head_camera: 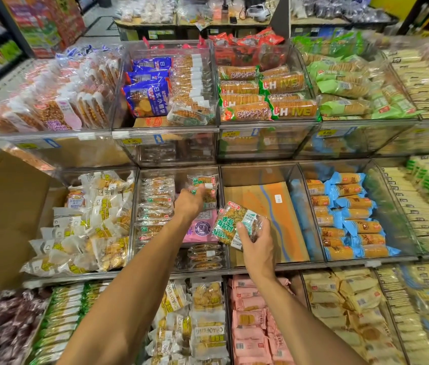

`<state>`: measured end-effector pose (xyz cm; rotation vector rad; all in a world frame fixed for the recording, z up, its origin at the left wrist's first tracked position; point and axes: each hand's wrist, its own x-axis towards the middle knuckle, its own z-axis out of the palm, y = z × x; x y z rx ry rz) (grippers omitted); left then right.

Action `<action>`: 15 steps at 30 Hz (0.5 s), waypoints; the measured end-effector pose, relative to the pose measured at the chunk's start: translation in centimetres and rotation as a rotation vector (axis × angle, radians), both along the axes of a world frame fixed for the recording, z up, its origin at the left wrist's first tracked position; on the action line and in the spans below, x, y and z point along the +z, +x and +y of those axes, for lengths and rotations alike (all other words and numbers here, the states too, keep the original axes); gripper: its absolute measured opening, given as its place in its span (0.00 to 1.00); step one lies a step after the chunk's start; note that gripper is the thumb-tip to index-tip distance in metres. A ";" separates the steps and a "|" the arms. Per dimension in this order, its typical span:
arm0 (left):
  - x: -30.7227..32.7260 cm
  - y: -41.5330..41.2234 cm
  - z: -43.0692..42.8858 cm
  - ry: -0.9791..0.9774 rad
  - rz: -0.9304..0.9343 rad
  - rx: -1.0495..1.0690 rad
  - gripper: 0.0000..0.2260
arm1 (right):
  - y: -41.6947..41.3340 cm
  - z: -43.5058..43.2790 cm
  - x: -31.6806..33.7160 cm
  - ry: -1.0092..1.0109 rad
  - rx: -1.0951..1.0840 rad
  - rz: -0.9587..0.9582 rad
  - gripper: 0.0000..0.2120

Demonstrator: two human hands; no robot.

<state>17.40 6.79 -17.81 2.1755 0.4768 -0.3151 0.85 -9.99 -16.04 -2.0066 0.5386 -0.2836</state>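
I face a tiered snack display of clear plastic bins. My right hand [256, 245] grips a stack of clear-and-green cracker packets [231, 225] above the dividing wall of the middle row. My left hand [191, 201] reaches into the clear bin [179, 169] left of it, fingers touching green-and-clear packets [202, 187] standing at the bin's back. More of these packets [155, 204] are stacked on edge along that bin's left side. A pink packet [200, 227] lies flat in the bin.
The bin to the right holds a flat orange cardboard sheet [266, 219]. Blue-wrapped biscuit rolls [347, 217] fill the bin beyond. An open cardboard box flap [5, 219] stands at the left. Upper and lower bins are full of packets. An aisle runs at the far left.
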 end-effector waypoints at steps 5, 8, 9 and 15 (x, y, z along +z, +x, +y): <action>0.2 0.3 0.2 -0.037 -0.051 0.000 0.30 | -0.2 0.0 0.4 -0.033 -0.012 -0.012 0.28; 0.7 0.1 -0.3 -0.012 -0.049 0.032 0.25 | -0.1 -0.1 0.2 -0.025 -0.016 -0.032 0.26; 0.6 0.1 -0.4 -0.024 -0.062 0.051 0.23 | -0.1 0.0 0.3 -0.026 -0.013 -0.034 0.27; 1.5 0.2 -0.4 -0.031 -0.179 0.070 0.13 | 0.0 -0.1 -0.1 -0.039 -0.013 -0.055 0.28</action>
